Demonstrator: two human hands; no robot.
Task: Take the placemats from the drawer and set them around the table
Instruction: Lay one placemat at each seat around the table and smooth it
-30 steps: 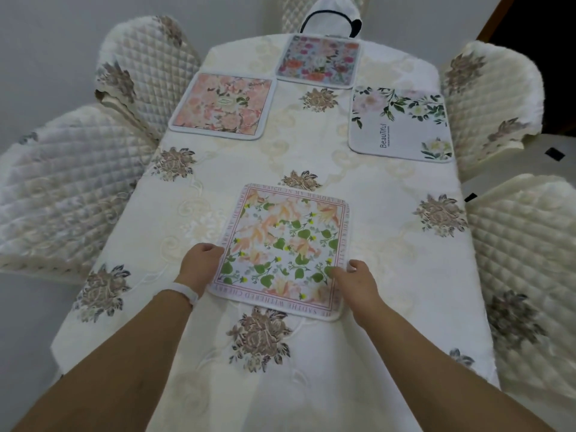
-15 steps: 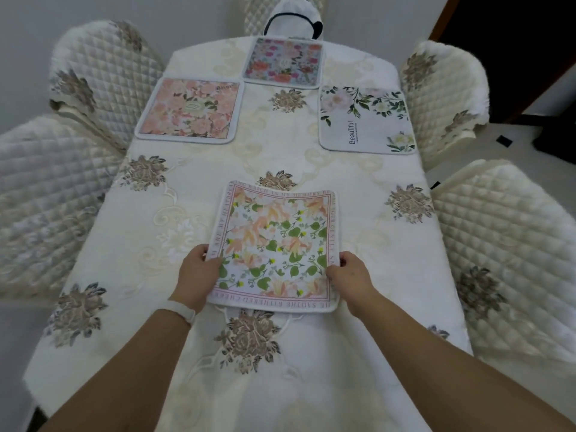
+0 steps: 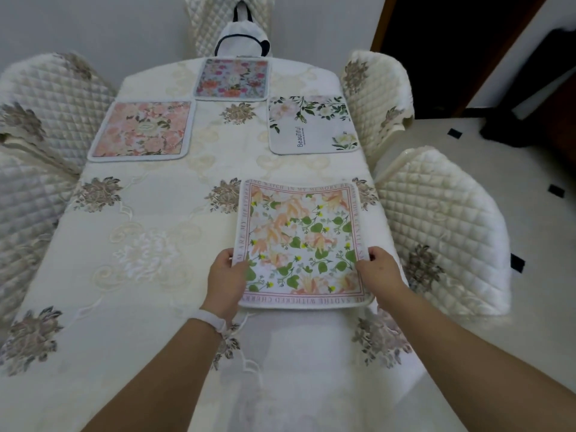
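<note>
Gripping the nearest placemat (image 3: 300, 241) by its two side edges, both hands are closed on it. The left hand (image 3: 226, 280) pinches the left edge near the near corner with its thumb lying on the printed face, and the right hand (image 3: 378, 271) holds the right edge at about the same level, fingers curled round the border. This mat is white with orange blossoms, green leaves and a pink lettered border. It sits on the right side of the table (image 3: 140, 244), just in front of the near right chair (image 3: 442, 229), and its right edge runs close to the table's edge. Whether it lies fully flat on the cloth or is lifted a little at the near edge, I cannot tell. A white wristband (image 3: 213, 321) circles the left wrist.

Three more placemats lie flat farther up the table, well apart from the held one. A pink floral mat (image 3: 141, 129) is on the left side and a white mat with green sprigs and the word "Beautiful" (image 3: 311, 126) is on the right. A mat in mixed pinks and reds (image 3: 232, 77) lies at the far end.

The cream tablecloth is embroidered with brownish flower clusters. Quilted cream covers dress the chairs around the table — on the far one (image 3: 215, 23) sits a white bag with dark handles (image 3: 241, 42). A dark doorway (image 3: 436, 42) opens at the upper right.
</note>
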